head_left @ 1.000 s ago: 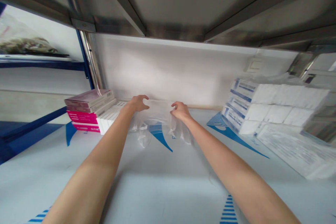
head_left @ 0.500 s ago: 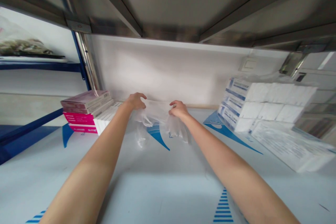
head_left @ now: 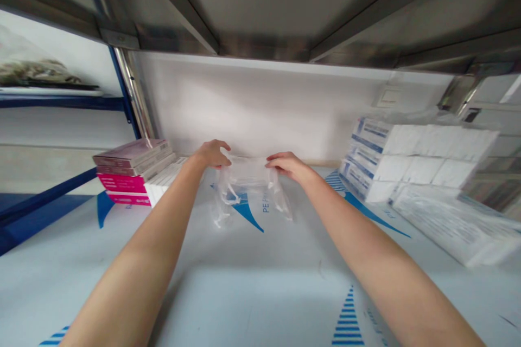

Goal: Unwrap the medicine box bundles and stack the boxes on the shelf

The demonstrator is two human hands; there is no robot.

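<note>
at twelve o'clock, a clear plastic bag point(head_left: 255, 184) on the printed sheet point(head_left: 244, 293)! left hand point(head_left: 213, 154) and right hand point(head_left: 290, 163) touch its far corners, grip impossible to tell; pink boxes point(head_left: 121, 182) at ten, wrapped packs point(head_left: 423, 158) at two.

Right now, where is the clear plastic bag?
In the head view, the clear plastic bag is around the middle, near the wall, between the pink boxes at left and wrapped white boxes at right.

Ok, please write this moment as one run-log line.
left hand: at left edge of clear plastic bag; right hand: at its right edge; left side: pink boxes; right side: white boxes
</note>
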